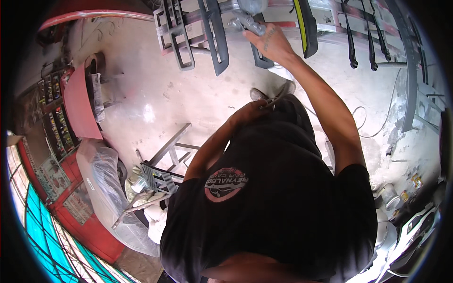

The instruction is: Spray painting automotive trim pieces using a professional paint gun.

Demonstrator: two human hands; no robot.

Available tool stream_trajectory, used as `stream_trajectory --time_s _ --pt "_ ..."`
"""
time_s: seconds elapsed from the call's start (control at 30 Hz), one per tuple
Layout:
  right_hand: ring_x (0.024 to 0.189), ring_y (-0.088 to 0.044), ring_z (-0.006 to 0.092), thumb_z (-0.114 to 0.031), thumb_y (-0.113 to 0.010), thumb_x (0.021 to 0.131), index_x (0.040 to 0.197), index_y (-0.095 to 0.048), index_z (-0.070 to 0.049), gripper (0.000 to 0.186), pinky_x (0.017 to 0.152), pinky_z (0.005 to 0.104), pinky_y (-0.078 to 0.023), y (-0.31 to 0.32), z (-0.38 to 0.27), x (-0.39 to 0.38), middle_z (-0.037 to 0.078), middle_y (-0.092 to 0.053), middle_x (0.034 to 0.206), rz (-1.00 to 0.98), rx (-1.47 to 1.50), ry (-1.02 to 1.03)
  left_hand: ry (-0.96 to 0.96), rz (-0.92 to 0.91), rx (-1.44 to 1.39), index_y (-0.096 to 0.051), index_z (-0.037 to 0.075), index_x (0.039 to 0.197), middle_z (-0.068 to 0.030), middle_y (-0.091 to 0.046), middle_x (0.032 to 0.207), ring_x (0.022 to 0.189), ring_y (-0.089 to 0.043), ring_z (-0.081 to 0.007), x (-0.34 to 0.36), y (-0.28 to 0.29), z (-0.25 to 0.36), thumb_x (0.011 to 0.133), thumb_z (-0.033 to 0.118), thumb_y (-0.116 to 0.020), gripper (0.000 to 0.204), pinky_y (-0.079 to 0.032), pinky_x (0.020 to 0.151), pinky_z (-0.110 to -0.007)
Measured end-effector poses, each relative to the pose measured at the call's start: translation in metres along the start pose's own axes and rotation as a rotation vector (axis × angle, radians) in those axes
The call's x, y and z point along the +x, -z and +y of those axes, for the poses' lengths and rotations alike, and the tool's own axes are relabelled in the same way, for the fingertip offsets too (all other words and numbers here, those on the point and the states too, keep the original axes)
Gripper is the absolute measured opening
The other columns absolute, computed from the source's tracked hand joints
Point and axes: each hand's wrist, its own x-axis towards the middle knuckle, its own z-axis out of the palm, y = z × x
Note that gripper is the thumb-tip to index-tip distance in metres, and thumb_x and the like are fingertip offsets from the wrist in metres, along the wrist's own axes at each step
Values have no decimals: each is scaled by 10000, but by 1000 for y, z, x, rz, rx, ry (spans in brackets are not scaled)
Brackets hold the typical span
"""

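Observation:
My right hand [272, 43] reaches far forward, its fingers closed around a silver spray gun [246, 23]. A pale rounded cup [253, 5] sits on top of the gun. Below the gun is a long dark trim piece [262, 60], partly hidden by hand and gun. My left hand [251, 112] is low in front of my body, closed on a thin hose [277, 97]. On the rack just left of the gun hang a dark grey trim strip [215, 40] and a grey looped frame piece [183, 47]. A black trim with a yellow-green stripe [307, 30] hangs to the right.
The metal rack [325, 26] spans the far side, with several black wiper arms [352, 47] at its right. A metal stand [172, 148] is on my left, beside a plastic-covered panel [104, 188]. A hose [373, 134] curls over the floor at right.

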Motion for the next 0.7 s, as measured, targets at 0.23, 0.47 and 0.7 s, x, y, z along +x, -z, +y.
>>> stream_trajectory --time_s 0.23,0.47,0.7 --pt "665 -586 179 -375 -713 909 1164 -668 75 519 696 359 -503 16 -11 -78 111 -623 714 -494 20 -11 -280 -46 330 -661 20 1175 -189 -711 1114 1086 -670 -298 22 -9 -61 891 107 -580 308 -502 948 -403" --pt "641 -597 200 -375 -713 904 1170 -673 64 515 679 374 -508 29 9 -15 133 -636 689 -345 26 85 -250 65 226 -648 -4 1175 -202 -712 1093 1058 -679 -325 28 -35 -17 898 70 -519 315 -503 921 -420" --pt "623 -629 256 -425 -685 916 1127 -718 -21 456 686 377 -522 42 17 68 126 -647 670 -139 52 212 -213 326 -298 -646 -2 1158 -194 -691 1019 1034 -677 -340 65 -90 -6 962 157 -581 261 -496 846 -401"
